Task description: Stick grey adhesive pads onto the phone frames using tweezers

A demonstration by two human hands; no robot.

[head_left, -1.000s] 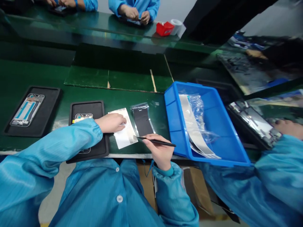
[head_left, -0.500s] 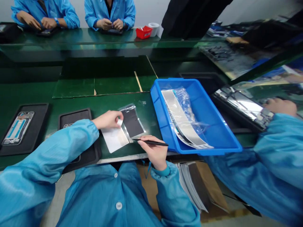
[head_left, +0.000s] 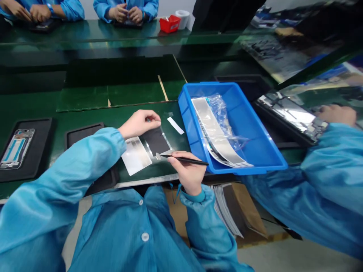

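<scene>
My left hand [head_left: 140,124] is closed, thumb and forefinger together, over the upper edge of a dark rectangular sheet [head_left: 157,142] with a shiny border. What its fingertips hold, if anything, is hidden. My right hand [head_left: 190,176] grips black tweezers [head_left: 193,161], pointing left. A small pale piece [head_left: 158,156] shows at their tips, by the sheet's lower edge. Left of the dark sheet lies a white sheet [head_left: 137,158], partly shiny. A narrow white strip [head_left: 175,125] lies on the green table to the right of my left hand.
A blue bin [head_left: 259,151] with silvery strips [head_left: 211,124] and clear plastic stands at right. Black trays [head_left: 42,151] lie at left, one holding a phone frame [head_left: 17,149]. A co-worker's hand [head_left: 337,114] is at far right; two people's hands work across the bench near a red box [head_left: 170,23].
My left hand has moved up and right from the white sheet to the dark sheet's top. The white piece it held is gone from its fingers; a white strip now lies on the table.
</scene>
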